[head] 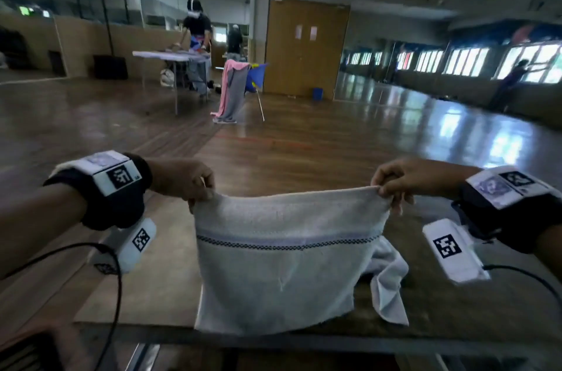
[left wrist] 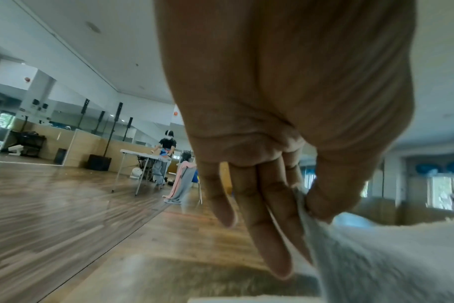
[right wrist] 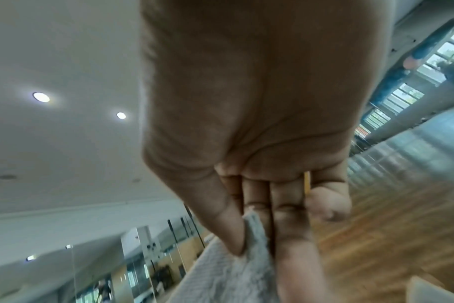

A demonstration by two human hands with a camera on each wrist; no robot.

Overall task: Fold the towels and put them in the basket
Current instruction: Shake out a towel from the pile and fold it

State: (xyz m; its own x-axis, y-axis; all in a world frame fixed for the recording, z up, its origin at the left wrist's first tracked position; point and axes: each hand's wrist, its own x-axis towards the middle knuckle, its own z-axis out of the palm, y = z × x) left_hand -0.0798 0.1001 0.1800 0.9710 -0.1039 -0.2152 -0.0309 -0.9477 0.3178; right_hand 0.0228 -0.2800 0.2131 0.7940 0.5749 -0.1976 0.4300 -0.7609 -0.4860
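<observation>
The head view shows the whole pale towel (head: 279, 261) hanging in front of the person over the table (head: 441, 310); the wrist views show only its corners pinched between thumb and fingers. The left hand (head: 182, 179) grips 1 top corner, the right hand (head: 407, 177) the other. The towel's top edge runs level between the hands, a dark stripe parallel below it. Beyond the table lie glossy wood floor (head: 319, 133) and a double door (head: 305, 45).

Two hands: left hand (head: 182, 179), right hand (head: 407, 179); one white towel (head: 279, 264) held up; two towels, pink (head: 224, 88) and grey (head: 234, 94), on one far chair (head: 255, 75)
</observation>
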